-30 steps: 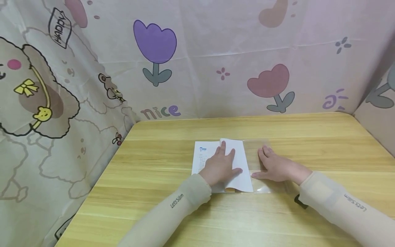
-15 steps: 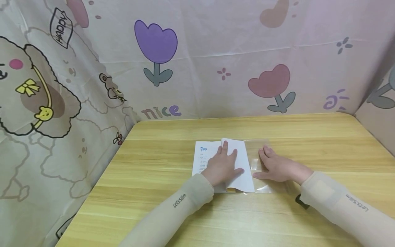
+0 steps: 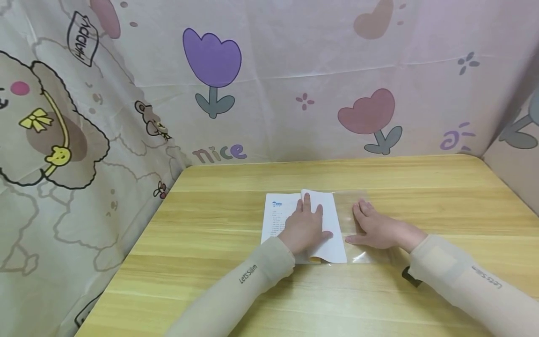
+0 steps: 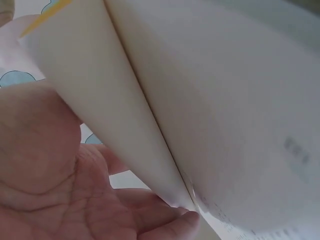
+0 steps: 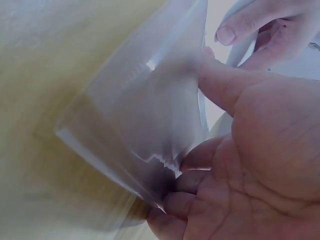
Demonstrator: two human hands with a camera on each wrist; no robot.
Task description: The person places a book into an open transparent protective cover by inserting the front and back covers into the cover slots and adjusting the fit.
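A booklet (image 3: 275, 215) with blue and small dark print lies open on the table. Over its right side, a white leaf (image 3: 337, 248) lies turned, with a yellow-orange edge (image 4: 47, 15) showing in the left wrist view. My left hand (image 3: 305, 229) presses on this leaf, fingers spread and straight. From under the leaf a clear plastic cover (image 3: 360, 255) extends to the right. On that plastic rests my right hand (image 3: 376, 229), its fingers fairly straight and thumb pointing left. The right wrist view shows the plastic sheet (image 5: 135, 110) creased by the fingertips.
The wooden table (image 3: 210, 224) has a patterned cloth (image 3: 273, 117) hanging behind it and along both sides. A small black object (image 3: 411, 276) sits under the right sleeve's cuff. Both forearms wear beige sleeves (image 3: 252, 281).
My left hand has slid slightly to the right across the white leaf. The right hand stays in place on the plastic.
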